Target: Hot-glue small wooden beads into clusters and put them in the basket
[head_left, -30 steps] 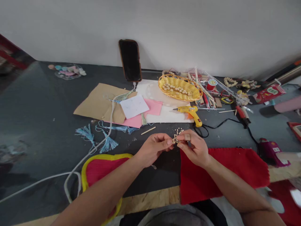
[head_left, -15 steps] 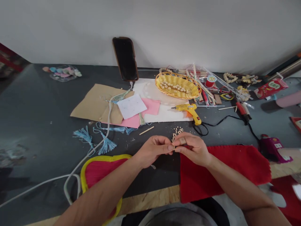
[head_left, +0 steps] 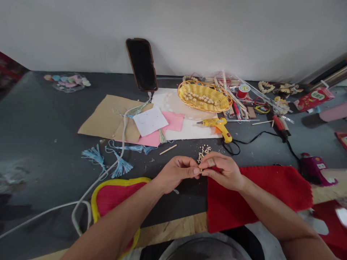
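My left hand (head_left: 180, 172) and my right hand (head_left: 222, 170) meet over the dark table, fingertips pinched together. Between them is a tiny tan bead-like piece (head_left: 201, 170), mostly covered by fingers and thumbs. A tan band (head_left: 211, 162) is around a finger of my right hand. Just beyond the fingertips lies a loose pile of small wooden beads (head_left: 205, 148). Red felt (head_left: 260, 195) lies beneath my right hand and forearm. A pink cloth piece with yellow edging (head_left: 116, 193) is partly hidden under my left forearm.
A yellow glue gun (head_left: 221, 126) lies beyond the beads, its black cord running right. Behind it stands a wicker basket (head_left: 189, 104) holding more beads. A phone (head_left: 141, 65) leans on the wall. Blue tassels (head_left: 121, 166) and a white cable (head_left: 108, 171) lie at left.
The whole view has shifted very slightly. Both hands keep the same pinch on the tiny piece, with only a small movement of the fingers.
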### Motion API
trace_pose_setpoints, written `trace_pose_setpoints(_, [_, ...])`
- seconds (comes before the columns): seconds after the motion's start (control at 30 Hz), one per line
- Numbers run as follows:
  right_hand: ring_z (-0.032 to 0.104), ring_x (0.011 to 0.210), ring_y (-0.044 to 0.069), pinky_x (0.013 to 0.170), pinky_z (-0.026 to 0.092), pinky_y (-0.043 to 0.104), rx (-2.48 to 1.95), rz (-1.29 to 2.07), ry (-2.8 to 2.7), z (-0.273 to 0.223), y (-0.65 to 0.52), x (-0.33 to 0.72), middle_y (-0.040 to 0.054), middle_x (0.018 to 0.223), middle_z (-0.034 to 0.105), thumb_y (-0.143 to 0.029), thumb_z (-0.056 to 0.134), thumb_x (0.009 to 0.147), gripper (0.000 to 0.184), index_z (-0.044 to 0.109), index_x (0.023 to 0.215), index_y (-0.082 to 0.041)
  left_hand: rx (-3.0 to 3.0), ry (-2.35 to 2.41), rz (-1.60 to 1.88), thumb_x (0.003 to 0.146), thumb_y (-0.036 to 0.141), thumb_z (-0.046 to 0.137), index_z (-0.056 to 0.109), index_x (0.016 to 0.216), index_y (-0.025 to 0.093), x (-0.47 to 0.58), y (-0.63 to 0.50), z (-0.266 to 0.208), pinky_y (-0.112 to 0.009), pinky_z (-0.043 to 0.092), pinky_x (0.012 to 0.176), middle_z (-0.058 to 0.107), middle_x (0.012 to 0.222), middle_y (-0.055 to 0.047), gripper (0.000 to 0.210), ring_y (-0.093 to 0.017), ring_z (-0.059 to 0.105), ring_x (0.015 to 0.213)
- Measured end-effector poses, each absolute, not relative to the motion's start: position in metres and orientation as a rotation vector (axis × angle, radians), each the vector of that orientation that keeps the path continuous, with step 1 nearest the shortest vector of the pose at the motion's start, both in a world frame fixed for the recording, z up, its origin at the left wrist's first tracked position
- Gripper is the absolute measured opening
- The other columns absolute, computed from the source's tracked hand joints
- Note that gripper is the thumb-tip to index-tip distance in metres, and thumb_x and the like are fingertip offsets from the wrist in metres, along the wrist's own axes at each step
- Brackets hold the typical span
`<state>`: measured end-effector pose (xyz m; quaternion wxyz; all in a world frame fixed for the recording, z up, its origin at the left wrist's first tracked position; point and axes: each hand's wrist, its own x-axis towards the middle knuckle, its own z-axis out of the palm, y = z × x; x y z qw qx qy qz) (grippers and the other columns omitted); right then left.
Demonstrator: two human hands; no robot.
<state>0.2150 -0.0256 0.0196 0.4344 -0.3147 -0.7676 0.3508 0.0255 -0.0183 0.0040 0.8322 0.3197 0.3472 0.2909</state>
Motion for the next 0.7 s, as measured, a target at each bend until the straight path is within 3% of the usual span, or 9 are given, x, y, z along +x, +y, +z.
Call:
trace_pose_setpoints(0.33, [0.067,0.079,0.014,0.072,0.058,0.025,-0.766,0.559,-1.972,0.0174,-0.0265,0.2131,0.0083,0.088,0.067,-0.014,0.064,0.084,0.015,0.065,0.099,-0.018,0.628,0.744,0.701,0.059,0.038,0.084,0.072,0.065,0.012,0.0272,-0.0194,0.0034,-0.02,0.037,0.059,0.066,0.06,-0.001,0.029,-0.008,0.052,0.057])
trace_pose_setpoints(0.5, [0.067,0.08,0.014,0.073,0.058,0.024,-0.786,0.529,-1.977,0.0147,-0.0262,0.2134,0.0078,0.089,0.067,-0.013,0.065,0.082,0.017,0.064,0.099,-0.018,0.607,0.748,0.702,0.057,0.032,0.086,0.074,0.073,0.013,0.0268,-0.0202,0.0026,-0.021,0.04,0.061,0.069,0.065,-0.002,0.028,-0.009,0.056,0.06])
trace_pose_setpoints(0.7, [0.066,0.079,0.015,0.069,0.057,0.026,-0.821,0.558,-2.008,0.0155,-0.027,0.2154,0.0079,0.093,0.067,-0.018,0.065,0.083,0.022,0.063,0.105,-0.021,0.595,0.791,0.717,0.058,0.027,0.086,0.073,0.068,0.012,0.0278,-0.0191,0.0055,-0.021,0.04,0.059,0.067,0.063,-0.001,0.022,-0.008,0.054,0.058])
